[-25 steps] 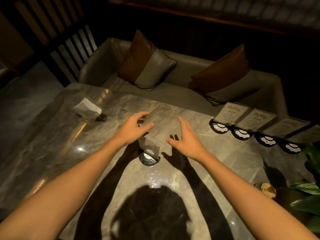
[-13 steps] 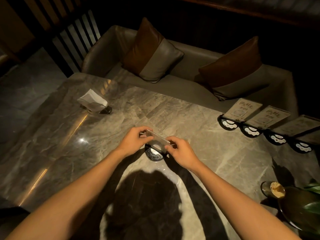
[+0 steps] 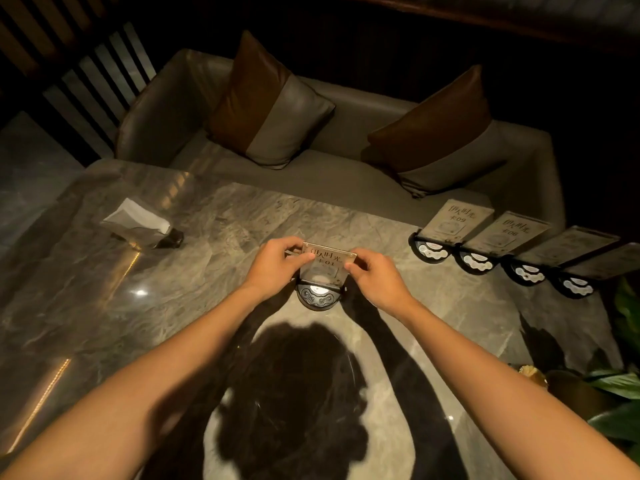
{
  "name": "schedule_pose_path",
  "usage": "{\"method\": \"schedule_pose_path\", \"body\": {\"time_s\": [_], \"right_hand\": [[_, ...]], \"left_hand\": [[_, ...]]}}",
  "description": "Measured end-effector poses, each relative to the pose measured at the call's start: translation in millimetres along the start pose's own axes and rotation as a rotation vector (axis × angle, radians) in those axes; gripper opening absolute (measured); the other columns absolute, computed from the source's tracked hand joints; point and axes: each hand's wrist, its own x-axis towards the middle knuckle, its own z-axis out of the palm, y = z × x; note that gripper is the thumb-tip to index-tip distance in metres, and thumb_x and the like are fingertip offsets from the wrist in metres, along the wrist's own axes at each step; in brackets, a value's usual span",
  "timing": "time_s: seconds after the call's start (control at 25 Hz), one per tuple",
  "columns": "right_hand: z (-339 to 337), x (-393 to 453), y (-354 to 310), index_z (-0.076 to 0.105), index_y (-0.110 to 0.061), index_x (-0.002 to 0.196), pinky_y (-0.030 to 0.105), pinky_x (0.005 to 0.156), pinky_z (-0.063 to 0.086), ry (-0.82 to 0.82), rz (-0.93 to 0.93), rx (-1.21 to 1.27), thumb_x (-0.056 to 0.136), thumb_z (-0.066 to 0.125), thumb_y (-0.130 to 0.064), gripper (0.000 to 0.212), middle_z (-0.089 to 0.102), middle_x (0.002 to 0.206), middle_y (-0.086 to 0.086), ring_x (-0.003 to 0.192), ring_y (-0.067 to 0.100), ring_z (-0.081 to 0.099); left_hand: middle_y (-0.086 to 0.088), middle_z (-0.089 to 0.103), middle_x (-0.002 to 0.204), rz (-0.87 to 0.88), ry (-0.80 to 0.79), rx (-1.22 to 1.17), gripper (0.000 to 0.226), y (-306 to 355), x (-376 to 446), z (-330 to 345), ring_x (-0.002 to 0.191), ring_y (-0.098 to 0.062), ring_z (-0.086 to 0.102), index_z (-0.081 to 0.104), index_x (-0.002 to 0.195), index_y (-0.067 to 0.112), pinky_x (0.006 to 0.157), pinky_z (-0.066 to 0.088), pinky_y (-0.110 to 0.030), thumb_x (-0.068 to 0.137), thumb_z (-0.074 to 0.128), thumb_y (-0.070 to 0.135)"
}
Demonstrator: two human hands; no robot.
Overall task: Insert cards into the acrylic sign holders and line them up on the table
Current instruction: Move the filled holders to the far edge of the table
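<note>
An acrylic sign holder with a printed card in it stands on a round black base in the middle of the marble table. My left hand pinches its upper left corner. My right hand pinches its upper right edge. The card's print reads upside down from here. Along the table's far right edge, several filled sign holders stand in a row on matching black bases.
A tissue holder sits at the table's left. A grey sofa with two brown cushions runs behind the table. A potted plant and a small glass stand at the right front edge.
One second ago both hands hovered open beside the holder. They closed on its top corners, and the panel now stands more upright with the card showing.
</note>
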Motion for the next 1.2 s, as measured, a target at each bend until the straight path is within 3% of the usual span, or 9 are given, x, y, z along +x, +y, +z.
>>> {"method": "schedule_pose_path", "body": {"time_s": [0.2,0.28,0.4,0.6,0.88,1.0,1.08,1.2], "right_hand": [[-46,34,24,0.07,-0.016,0.099,0.034,0.065,0.041,0.076,0.011,-0.093,0.097,0.059,-0.02,0.012,0.064,0.073,-0.007,0.071,0.016,0.06],[-61,47,33,0.071,-0.015,0.102,0.035,0.069,0.045,0.1,0.009,-0.106,0.098,0.059,-0.02,0.014,0.068,0.082,-0.003,0.078,0.02,0.063],[-78,62,43,0.07,-0.016,0.102,0.037,0.072,0.048,0.125,0.037,-0.089,0.098,0.059,-0.021,0.013,0.07,0.087,0.0,0.083,0.021,0.064],[-97,85,63,0.069,-0.016,0.101,0.043,0.073,0.053,0.171,0.077,-0.049,0.098,0.059,-0.018,0.01,0.07,0.083,0.003,0.079,0.023,0.065],[-97,95,79,0.069,-0.014,0.107,0.044,0.079,0.054,0.162,0.123,-0.025,0.099,0.058,-0.018,0.015,0.072,0.089,0.005,0.084,0.024,0.066],[-101,95,78,0.062,-0.014,0.118,0.04,0.084,0.056,0.113,0.159,0.052,0.098,0.059,-0.015,0.02,0.072,0.108,0.002,0.093,0.017,0.066],[-104,94,76,0.054,-0.016,0.124,0.032,0.075,0.058,0.038,0.207,0.092,0.098,0.06,-0.016,0.027,0.069,0.118,0.002,0.094,0.012,0.066],[-106,85,71,0.043,-0.013,0.139,0.037,0.079,0.059,-0.007,0.23,0.079,0.096,0.063,-0.016,0.047,0.062,0.129,0.002,0.099,0.018,0.067]], "left_hand": [[0.015,0.073,0.08,0.014,0.0,0.005,0.006,25,51,34,0.079,-0.007,0.067,0.071,0.082,0.037,0.073,0.052,-0.032,0.086,0.075,0.036],[0.014,0.073,0.08,0.017,0.008,0.007,0.004,34,71,46,0.078,-0.006,0.067,0.074,0.084,0.033,0.072,0.052,-0.029,0.086,0.075,0.036],[0.026,0.07,0.076,0.054,-0.007,0.015,0.008,46,97,58,0.074,0.005,0.064,0.071,0.079,0.037,0.066,0.044,-0.014,0.086,0.076,0.035],[0.019,0.073,0.081,0.073,-0.034,0.008,0.012,60,131,76,0.081,-0.002,0.068,0.07,0.079,0.04,0.071,0.05,-0.023,0.088,0.074,0.032],[0.014,0.072,0.08,-0.005,-0.056,-0.05,0.019,55,141,95,0.071,0.006,0.064,0.069,0.078,0.036,0.064,0.045,-0.01,0.091,0.07,0.021],[0.007,0.074,0.098,-0.052,-0.113,-0.09,0.011,59,144,94,0.089,0.001,0.068,0.074,0.101,0.022,0.082,0.054,-0.019,0.094,0.068,0.017],[-0.001,0.07,0.121,-0.085,-0.218,-0.01,0.034,67,146,94,0.114,-0.013,0.064,0.066,0.127,0.012,0.102,0.051,-0.035,0.093,0.069,0.02],[-0.005,0.057,0.143,-0.127,-0.246,0.063,0.061,78,141,92,0.133,-0.02,0.052,0.046,0.147,0.011,0.111,0.041,-0.032,0.092,0.071,0.024]]}}
